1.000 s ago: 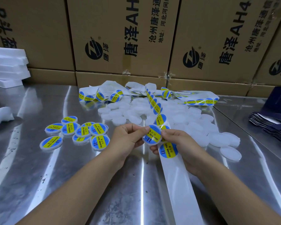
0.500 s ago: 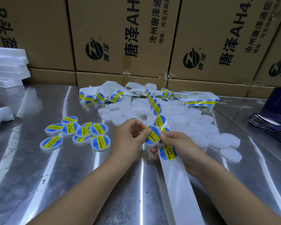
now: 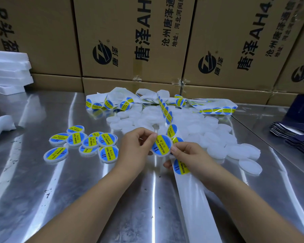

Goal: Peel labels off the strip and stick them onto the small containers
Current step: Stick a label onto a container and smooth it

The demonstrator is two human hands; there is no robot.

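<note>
My left hand [image 3: 139, 146] pinches the left edge of a labelled container [image 3: 161, 145], held above the desk [image 3: 42, 190]. My right hand [image 3: 188, 155] grips the label strip [image 3: 197, 199], forefinger touching the container's right edge. Finished containers [image 3: 95, 142] lie grouped to the left. Unlabelled white containers [image 3: 209, 134] are piled just beyond both hands.

dim overhead light, streaky glare on steel table [image 3: 42, 181], wide-angle edge warp.
</note>
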